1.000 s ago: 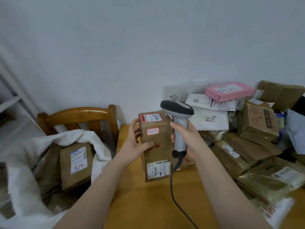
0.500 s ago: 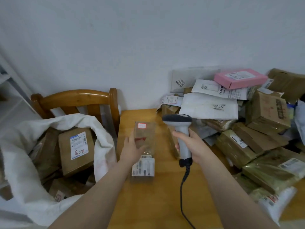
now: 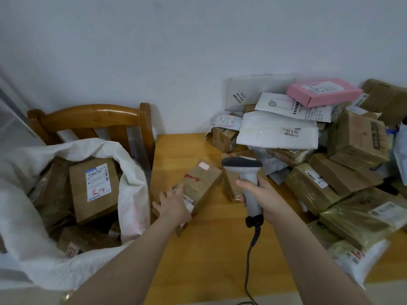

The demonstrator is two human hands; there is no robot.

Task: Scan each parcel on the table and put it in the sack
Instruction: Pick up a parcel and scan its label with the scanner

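- We've got the brown cardboard parcel [image 3: 201, 181] lying slantwise at the table's left edge, just beside the sack, with its red mark and barcode label facing up.
- Our left hand [image 3: 174, 204] lies on its near end, fingers spread and fairly straight, pressing rather than clutching. Whether the thumb hooks underneath, we cannot tell.
- Our right hand [image 3: 264, 200] is wrapped firmly round the handle of the barcode scanner [image 3: 244, 172]. Its head is up beside the parcel, not aimed at the label, and the cable [image 3: 250, 254] trails off the near edge.
- We judge this one scanned, so the step in hand is the transfer to the sack.
- The next move calls for a proper hold on the box, then a lift over the rim of the white sack [image 3: 132, 186] and a drop onto the labelled box [image 3: 94, 188] inside.
- The sack sits on a wooden chair [image 3: 92, 115]. On the right of the wooden table [image 3: 198, 260] a heap of parcels [image 3: 330, 183] waits, with a pink box [image 3: 323, 91] on top.
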